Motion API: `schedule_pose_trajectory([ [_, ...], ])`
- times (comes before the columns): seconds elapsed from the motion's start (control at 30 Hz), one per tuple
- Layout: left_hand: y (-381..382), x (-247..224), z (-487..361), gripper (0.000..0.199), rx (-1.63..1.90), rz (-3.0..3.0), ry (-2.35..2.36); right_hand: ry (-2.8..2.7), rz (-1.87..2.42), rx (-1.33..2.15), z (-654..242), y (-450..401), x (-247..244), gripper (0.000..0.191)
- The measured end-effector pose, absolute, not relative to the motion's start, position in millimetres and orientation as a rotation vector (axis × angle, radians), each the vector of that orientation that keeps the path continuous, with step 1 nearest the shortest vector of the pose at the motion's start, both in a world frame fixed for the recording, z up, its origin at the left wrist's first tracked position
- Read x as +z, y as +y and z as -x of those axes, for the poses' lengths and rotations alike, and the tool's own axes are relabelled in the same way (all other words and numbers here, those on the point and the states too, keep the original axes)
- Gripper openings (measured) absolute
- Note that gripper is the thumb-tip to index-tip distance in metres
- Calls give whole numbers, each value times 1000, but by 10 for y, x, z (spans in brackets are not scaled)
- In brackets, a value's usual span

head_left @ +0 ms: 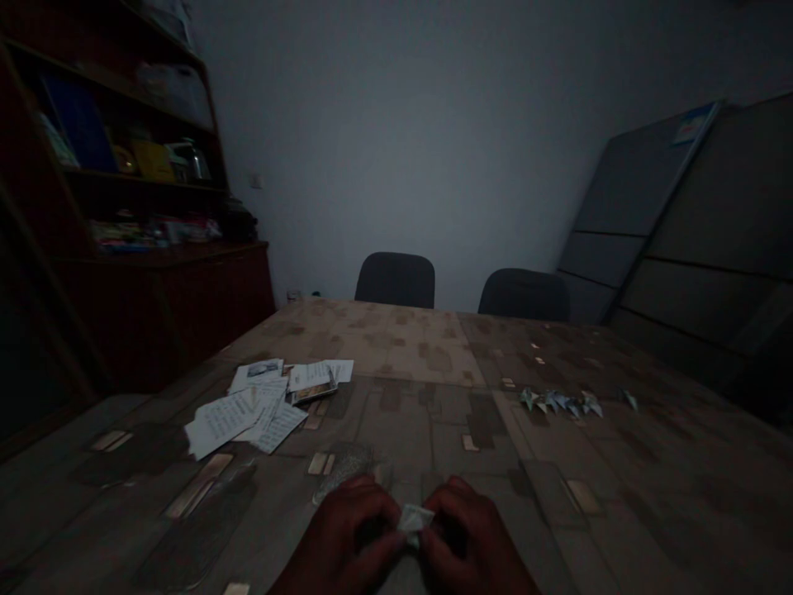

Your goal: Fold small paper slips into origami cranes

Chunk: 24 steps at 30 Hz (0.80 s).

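A small folded piece of pale paper (415, 518) is held between both hands near the front edge of the view. My left hand (353, 537) pinches its left side between thumb and fingers. On the right side, my right hand (467, 533) grips it in the same way. Several small folded paper pieces (561, 402) stand in a row on the right part of the table. Loose printed sheets (248, 409) lie overlapping on the left, with a dark flat item (315, 390) partly under them.
The table (396, 413) has a patterned cover. Two dark chairs (395, 279) stand at its far side. A dark shelf cabinet (167, 252) is at the left, and grey panels (625, 207) lean at the right.
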<state>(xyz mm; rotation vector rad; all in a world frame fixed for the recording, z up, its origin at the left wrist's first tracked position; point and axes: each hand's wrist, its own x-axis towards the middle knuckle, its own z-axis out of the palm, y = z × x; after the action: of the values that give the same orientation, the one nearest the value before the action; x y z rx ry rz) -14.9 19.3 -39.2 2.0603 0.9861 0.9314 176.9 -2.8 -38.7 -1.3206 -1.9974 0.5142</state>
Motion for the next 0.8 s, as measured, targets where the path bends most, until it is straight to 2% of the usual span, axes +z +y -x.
schedule_pose_trajectory([
  [0.1, 198, -344, 153, 11, 918, -2088, 980, -1993, 1317, 514, -1785, -19, -382, 15],
  [0.33, 194, -293, 155, 18, 888, -2195, 1145, -1994, 1366, 502, -1877, 14, -302, 18],
  [0.43, 197, -287, 176, 16, 908, -2323, 1192, -1972, 1316, 614, -1911, 2, -240, 11],
  [0.57, 206, -309, 205, 18, 1062, -2694, 963, -2097, 1031, 386, -1890, -34, -241, 22],
  [0.67, 201, -364, 200, 19, 1095, -2879, 929, -2170, 945, 184, -1872, -37, -290, 12],
  [0.8, 195, -431, 165, 16, 1054, -2897, 921, -2250, 977, 14, -1888, -6, -345, 12],
])
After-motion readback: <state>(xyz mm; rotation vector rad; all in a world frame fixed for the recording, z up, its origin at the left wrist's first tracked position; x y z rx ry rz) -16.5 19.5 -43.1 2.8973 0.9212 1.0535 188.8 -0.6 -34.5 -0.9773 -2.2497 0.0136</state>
